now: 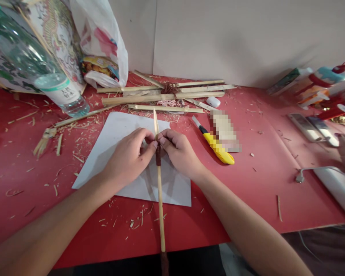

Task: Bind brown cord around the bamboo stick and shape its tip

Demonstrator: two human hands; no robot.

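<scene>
A thin bamboo stick (160, 199) with a pale pointed tip runs from above the white paper (100, 153) down past the table's front edge. Dark brown cord is wrapped round it just below the hands, and more brown wrapping shows at its lower end. My left hand (133, 153) pinches the stick from the left, just under the tip. From the right, my right hand (179, 149) closes its thumb and fingers at the same spot, touching the wrapping's upper end. The fingertips of both hands meet there.
A yellow utility knife (217, 147) lies right of the paper, beside a blurred-out object. Bamboo strips (163, 97) and shavings lie behind. A green-tinted bottle (57, 90) and plastic bag (103, 42) stand back left. On the right are a white device (337, 191) and cable.
</scene>
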